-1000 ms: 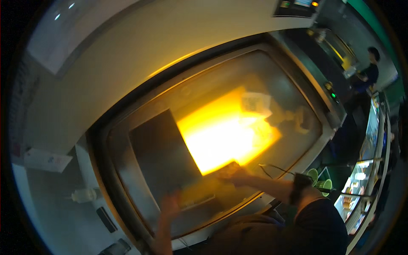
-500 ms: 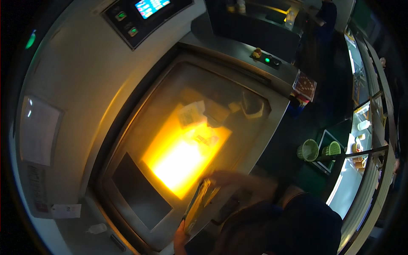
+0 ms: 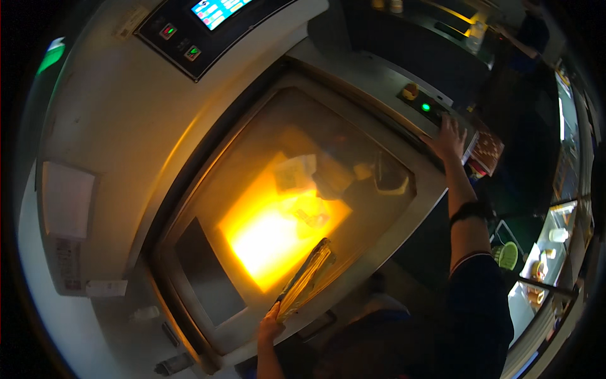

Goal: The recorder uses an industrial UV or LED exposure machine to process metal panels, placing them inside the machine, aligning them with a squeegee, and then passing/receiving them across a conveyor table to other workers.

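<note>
My left hand (image 3: 271,326) is closed round the lower end of a thin flat panel with crinkled shiny film (image 3: 307,281), whose exact kind I cannot tell. The panel tilts over the near edge of a machine's surface, beside a bright yellow glow (image 3: 268,243). At the far right corner my right hand (image 3: 449,138) rests with its fingers spread on or just over the machine's edge. Close to its fingertips are a lit green button (image 3: 426,107) and a rounded yellowish knob (image 3: 410,91). Pale sheets (image 3: 295,172) show dimly beyond the glow.
On the left rises a pale housing with a lit screen (image 3: 218,11). A dark plate (image 3: 208,271) lies left of the glow. A red patterned box (image 3: 487,153) stands past the right corner, and a green basket (image 3: 505,255) is farther right. Another person (image 3: 530,35) is at the back.
My right hand has left the upper end of the panel and reached out to the far right corner. My left hand still holds the panel. The view has shifted slightly.
</note>
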`<state>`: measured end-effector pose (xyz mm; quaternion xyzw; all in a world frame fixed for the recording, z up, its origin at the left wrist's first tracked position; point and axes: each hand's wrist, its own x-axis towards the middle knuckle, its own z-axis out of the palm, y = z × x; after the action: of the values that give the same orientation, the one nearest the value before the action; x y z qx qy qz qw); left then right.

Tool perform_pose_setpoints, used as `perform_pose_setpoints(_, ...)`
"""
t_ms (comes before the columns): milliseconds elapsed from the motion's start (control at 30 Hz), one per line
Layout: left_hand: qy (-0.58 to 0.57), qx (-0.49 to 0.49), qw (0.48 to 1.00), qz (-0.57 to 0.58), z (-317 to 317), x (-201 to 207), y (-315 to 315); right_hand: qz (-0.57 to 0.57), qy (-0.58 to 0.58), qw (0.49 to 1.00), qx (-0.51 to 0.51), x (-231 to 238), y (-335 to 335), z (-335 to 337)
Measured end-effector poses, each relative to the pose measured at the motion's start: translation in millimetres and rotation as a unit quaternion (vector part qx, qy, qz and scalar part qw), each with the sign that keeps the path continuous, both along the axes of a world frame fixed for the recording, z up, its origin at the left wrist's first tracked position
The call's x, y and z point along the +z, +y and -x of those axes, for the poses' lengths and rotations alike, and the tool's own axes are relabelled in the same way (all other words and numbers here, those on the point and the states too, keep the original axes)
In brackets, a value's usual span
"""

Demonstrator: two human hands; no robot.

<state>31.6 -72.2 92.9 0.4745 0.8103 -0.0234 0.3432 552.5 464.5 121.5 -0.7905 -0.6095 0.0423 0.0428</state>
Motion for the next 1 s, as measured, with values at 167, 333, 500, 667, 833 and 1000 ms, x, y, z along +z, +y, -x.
perform_pose_setpoints(167, -0.003, 0.012, 1.0, -0.005, -2, -6, -9, -0.012, 0.008, 1.0, 0.008, -2, 6, -4)
perform_pose_setpoints(333, 0.009, -0.024, 0.999, -0.04, -4, -8, -7, 0.062, -0.026, 0.998, -0.013, 22, 9, 22)
perform_pose_setpoints(500, 0.045, -0.035, 0.998, -0.029, 21, -13, -51, -0.093, -0.036, 0.972, 0.213, -30, -88, 120)
perform_pose_setpoints(667, 0.075, -0.118, 0.99, -0.004, 108, -22, -149, 0.058, 0.049, 0.911, 0.405, -106, -353, 167)
perform_pose_setpoints(833, 0.086, -0.12, 0.989, 0.01, 242, -4, -167, 0.167, 0.189, 0.964, 0.089, -136, -604, 183)
perform_pose_setpoints(1000, 0.136, -0.059, 0.989, 0.022, 392, -11, -57, 0.209, 0.245, 0.94, -0.108, -111, -681, 210)
